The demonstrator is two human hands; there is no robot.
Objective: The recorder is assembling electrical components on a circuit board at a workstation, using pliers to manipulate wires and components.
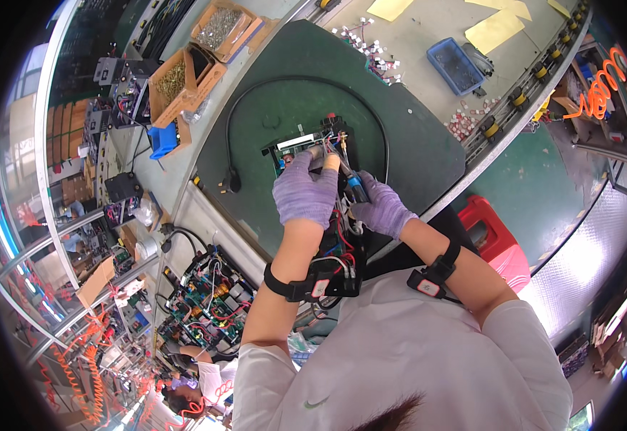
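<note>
An electronic unit point(338, 241) with a black chassis, red and white wires and a circuit board lies lengthwise on the dark green mat, its near end toward my body. My left hand point(305, 190), in a purple knit glove with pale fingertips, closes on the wiring at the unit's far end, beside a white strip. In a matching glove, my right hand point(383, 207) grips a slim blue-handled tool point(356, 188) slanted toward those wires. The tool's tip is hidden among the wires and fingers, so its kind is unclear. A black power cable point(306, 77) loops round the unit.
Cardboard boxes of small metal parts point(172, 82) and a blue bin point(163, 141) stand left. Far right on the bench are a blue tray point(455, 66) and loose white connectors point(378, 57). Wired units point(213, 302) fill the left line; a red stool point(496, 248) stands right.
</note>
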